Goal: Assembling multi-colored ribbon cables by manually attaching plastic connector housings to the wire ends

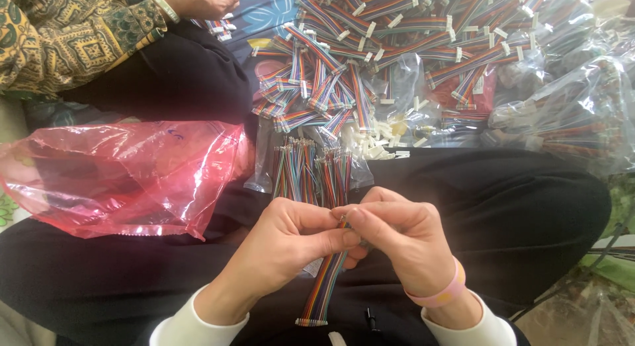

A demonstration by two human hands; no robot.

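My left hand [288, 243] and my right hand [397, 237] meet over my lap, fingertips pinched together on the upper end of a multicoloured ribbon cable [324, 283]. The flat cable hangs down between my wrists and ends in a white connector near my sleeves. My right wrist wears a pink band [444, 292]. Just beyond my fingers a bundle of loose ribbon cables [311, 167] with bare wire ends lies on my black trousers.
A red plastic bag [122, 174] lies on my left knee. A big heap of finished ribbon cables [390, 48] and small white connectors [374, 137] covers the floor ahead. Clear bags of cables [575, 114] sit at right. Another person's hand [198, 0] works at top left.
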